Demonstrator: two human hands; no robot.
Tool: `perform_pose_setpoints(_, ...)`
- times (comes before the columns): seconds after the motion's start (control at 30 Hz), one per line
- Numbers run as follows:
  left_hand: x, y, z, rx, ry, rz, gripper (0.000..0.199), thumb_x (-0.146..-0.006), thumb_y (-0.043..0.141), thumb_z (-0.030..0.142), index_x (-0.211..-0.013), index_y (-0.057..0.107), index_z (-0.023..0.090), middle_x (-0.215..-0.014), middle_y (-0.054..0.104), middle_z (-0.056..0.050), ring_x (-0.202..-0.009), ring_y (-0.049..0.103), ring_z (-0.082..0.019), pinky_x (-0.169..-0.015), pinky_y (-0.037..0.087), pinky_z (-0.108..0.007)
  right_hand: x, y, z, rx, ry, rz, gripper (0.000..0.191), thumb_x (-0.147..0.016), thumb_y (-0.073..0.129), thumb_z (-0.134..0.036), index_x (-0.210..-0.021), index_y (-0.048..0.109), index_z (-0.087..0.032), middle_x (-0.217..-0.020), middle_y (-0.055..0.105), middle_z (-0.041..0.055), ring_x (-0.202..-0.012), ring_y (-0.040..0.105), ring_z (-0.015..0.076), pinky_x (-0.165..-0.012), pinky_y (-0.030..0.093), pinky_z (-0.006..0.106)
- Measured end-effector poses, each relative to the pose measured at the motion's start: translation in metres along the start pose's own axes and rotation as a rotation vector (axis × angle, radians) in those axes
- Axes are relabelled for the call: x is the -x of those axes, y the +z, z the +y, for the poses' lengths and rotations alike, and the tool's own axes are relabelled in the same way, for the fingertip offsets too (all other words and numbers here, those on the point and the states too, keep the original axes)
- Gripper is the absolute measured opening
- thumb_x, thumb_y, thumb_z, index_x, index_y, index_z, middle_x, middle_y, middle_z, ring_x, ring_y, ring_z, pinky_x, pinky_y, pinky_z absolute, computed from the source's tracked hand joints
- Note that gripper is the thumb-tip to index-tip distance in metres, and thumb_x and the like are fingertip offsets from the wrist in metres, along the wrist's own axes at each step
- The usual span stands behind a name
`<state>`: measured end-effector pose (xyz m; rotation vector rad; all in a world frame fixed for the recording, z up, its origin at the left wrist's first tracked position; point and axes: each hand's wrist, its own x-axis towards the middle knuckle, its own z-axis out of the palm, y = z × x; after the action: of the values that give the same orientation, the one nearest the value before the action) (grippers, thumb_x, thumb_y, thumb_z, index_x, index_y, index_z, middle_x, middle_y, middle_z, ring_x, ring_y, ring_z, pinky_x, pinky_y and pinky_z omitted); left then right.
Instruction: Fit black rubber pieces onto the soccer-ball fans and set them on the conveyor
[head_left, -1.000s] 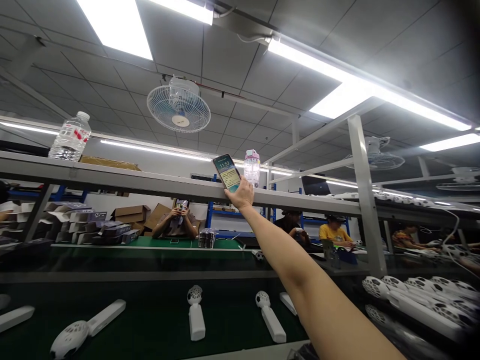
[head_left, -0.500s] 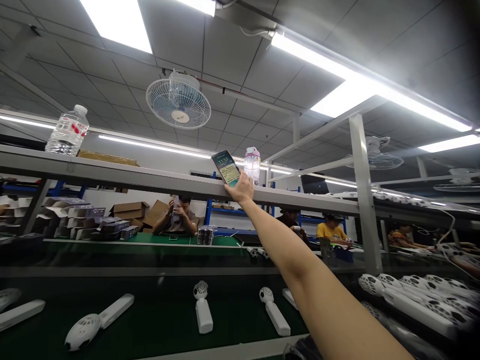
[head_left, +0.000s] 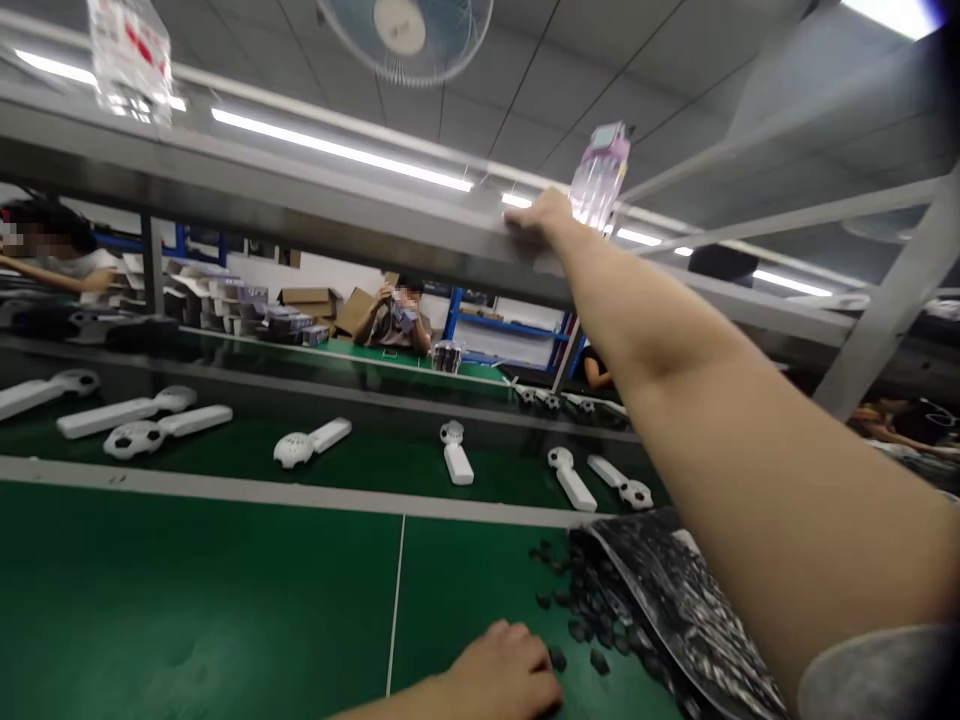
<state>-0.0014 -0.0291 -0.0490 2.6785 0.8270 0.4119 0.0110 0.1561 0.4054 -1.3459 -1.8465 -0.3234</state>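
Observation:
My right hand (head_left: 546, 215) reaches up to the overhead shelf rail (head_left: 337, 215), left of a clear bottle with a pink lid (head_left: 600, 175). Its fingers are blurred at the shelf edge, and no phone shows there. Low in the view, my left hand (head_left: 510, 672) rests on the green table (head_left: 225, 600) with its fingers curled, beside small black pieces (head_left: 592, 610). Whether anything lies under those fingers is hidden. The black pieces spill from a dark plastic bag (head_left: 675, 590) beneath my right arm.
White handheld devices with football-patterned heads (head_left: 457, 462) lie spaced along the green belt. A water bottle (head_left: 131, 60) stands on the shelf at upper left. Across the line sits a person (head_left: 397, 315) near cartons (head_left: 307, 298); another person (head_left: 56, 245) is at far left.
The view has tipped down. The phone that my right hand held at the shelf is no longer visible. My left hand, the green table and the black pieces have come into view.

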Motion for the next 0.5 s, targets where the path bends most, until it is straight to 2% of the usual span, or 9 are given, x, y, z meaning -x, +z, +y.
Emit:
perform_pose_setpoints(0.07, 0.002, 0.000, 0.002, -0.063, 0.004, 0.020, 0.031, -0.080, 0.055, 0.042, -0.103, 0.055, 0.020, -0.106, 0.055, -0.009, -0.098, 0.051, -0.025, -0.082, 0.042, -0.039, -0.002, 0.006, 0.001, 0.017, -0.019, -0.010, 0.080, -0.077, 0.039, -0.058, -0.109, 0.040, 0.016, -0.124, 0.039, 0.0327, -0.120, 0.036, 0.0305, -0.095, 0.028, 0.041)
perform_pose_setpoints(0.13, 0.006, -0.005, 0.005, -0.134, 0.009, 0.041, 0.032, -0.080, 0.054, 0.043, -0.103, 0.054, 0.020, -0.105, 0.055, -0.007, -0.096, 0.051, -0.024, -0.080, 0.042, -0.037, 0.004, 0.011, 0.005, 0.038, -0.078, 0.091, 0.085, -0.079, 0.033, -0.060, -0.116, 0.034, 0.016, -0.133, 0.023, 0.0354, -0.128, 0.019, 0.0341, -0.098, 0.018, 0.048)
perform_pose_setpoints(0.2, 0.010, -0.010, 0.008, -0.169, 0.008, 0.053, 0.033, -0.080, 0.052, 0.043, -0.103, 0.053, 0.020, -0.104, 0.055, -0.006, -0.093, 0.050, -0.022, -0.078, 0.041, -0.035, 0.022, 0.013, 0.010, 0.053, -0.219, 0.254, 0.073, -0.084, 0.036, -0.053, -0.121, 0.035, 0.010, -0.140, 0.015, 0.0303, -0.131, 0.011, 0.0323, -0.100, 0.013, 0.049)
perform_pose_setpoints(0.23, 0.012, -0.011, 0.009, -0.180, 0.010, 0.056, 0.033, -0.081, 0.052, 0.044, -0.104, 0.053, 0.020, -0.103, 0.055, -0.005, -0.093, 0.050, -0.022, -0.078, 0.041, -0.035, 0.037, 0.014, 0.014, 0.051, -0.314, 0.316, 0.063, -0.085, 0.042, -0.047, -0.122, 0.039, 0.004, -0.141, 0.018, 0.0254, -0.131, 0.014, 0.0290, -0.101, 0.013, 0.047)
perform_pose_setpoints(0.27, 0.013, -0.013, 0.010, -0.189, 0.012, 0.057, 0.033, -0.081, 0.052, 0.044, -0.104, 0.053, 0.020, -0.103, 0.055, -0.005, -0.092, 0.050, -0.021, -0.078, 0.041, -0.034, 0.056, 0.015, 0.019, 0.044, -0.401, 0.301, 0.056, -0.085, 0.047, -0.042, -0.122, 0.041, -0.001, -0.140, 0.026, 0.0214, -0.129, 0.021, 0.0259, -0.102, 0.017, 0.044)
perform_pose_setpoints(0.37, 0.013, -0.013, 0.009, -0.209, 0.022, 0.065, 0.034, -0.081, 0.051, 0.045, -0.103, 0.054, 0.020, -0.103, 0.056, -0.004, -0.091, 0.050, -0.020, -0.077, 0.040, -0.033, 0.141, 0.021, 0.045, 0.030, -0.629, -0.030, 0.042, -0.082, 0.055, -0.034, -0.116, 0.051, -0.010, -0.124, 0.049, 0.0144, -0.117, 0.042, 0.0235, -0.098, 0.032, 0.041)
perform_pose_setpoints(0.47, 0.012, -0.011, 0.007, -0.218, 0.022, 0.077, 0.033, -0.081, 0.051, 0.046, -0.102, 0.056, 0.020, -0.103, 0.057, -0.004, -0.090, 0.051, -0.019, -0.076, 0.040, -0.032, 0.252, 0.029, 0.088, -0.003, -0.765, -0.463, 0.035, -0.080, 0.056, -0.034, -0.112, 0.056, -0.018, -0.117, 0.055, 0.0107, -0.111, 0.049, 0.0254, -0.092, 0.042, 0.041)
perform_pose_setpoints(0.5, 0.012, -0.011, 0.007, -0.223, 0.020, 0.078, 0.033, -0.081, 0.050, 0.046, -0.102, 0.056, 0.020, -0.102, 0.057, -0.004, -0.090, 0.051, -0.020, -0.076, 0.040, -0.032, 0.289, 0.032, 0.105, -0.027, -0.751, -0.589, 0.034, -0.081, 0.054, -0.034, -0.112, 0.056, -0.020, -0.118, 0.055, 0.0100, -0.110, 0.050, 0.0255, -0.091, 0.043, 0.040)
